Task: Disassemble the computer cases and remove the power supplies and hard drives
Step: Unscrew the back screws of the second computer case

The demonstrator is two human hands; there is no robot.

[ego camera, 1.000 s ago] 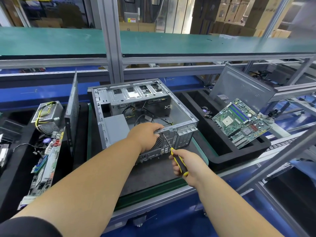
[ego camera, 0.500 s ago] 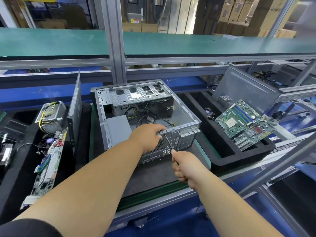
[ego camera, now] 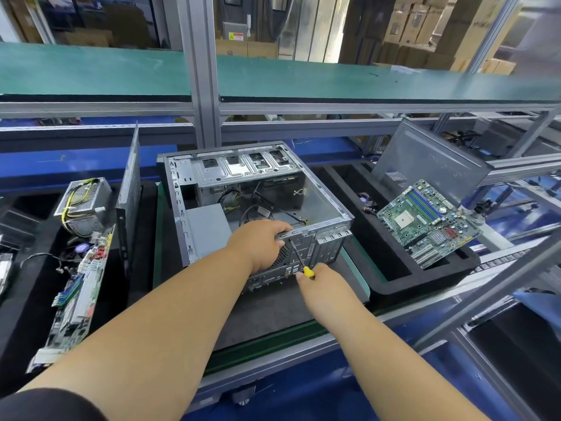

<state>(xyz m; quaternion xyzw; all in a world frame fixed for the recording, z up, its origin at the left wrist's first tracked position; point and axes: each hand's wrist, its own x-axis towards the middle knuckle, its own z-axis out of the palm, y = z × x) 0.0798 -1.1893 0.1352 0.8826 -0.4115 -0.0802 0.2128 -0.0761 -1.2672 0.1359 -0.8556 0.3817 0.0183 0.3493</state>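
Gripping the case (ego camera: 321,205), left hand (ego camera: 258,244) steadies it.

Open computer case (ego camera: 258,192) in the middle of the surface (ego camera: 273,317), trays to either side.

The left hand (ego camera: 261,244) rests on the case's near edge; the right hand (ego camera: 321,287), just before it, holds a screwdriver (ego camera: 299,258) against the case's near wall. A power supply (ego camera: 82,202) and circuit board (ego camera: 76,296) lie left of the case, beyond an upright side panel (ego camera: 129,192). A motherboard (ego camera: 428,221) lies in the right-hand tray (ego camera: 394,268), a panel (ego camera: 425,159) behind it.
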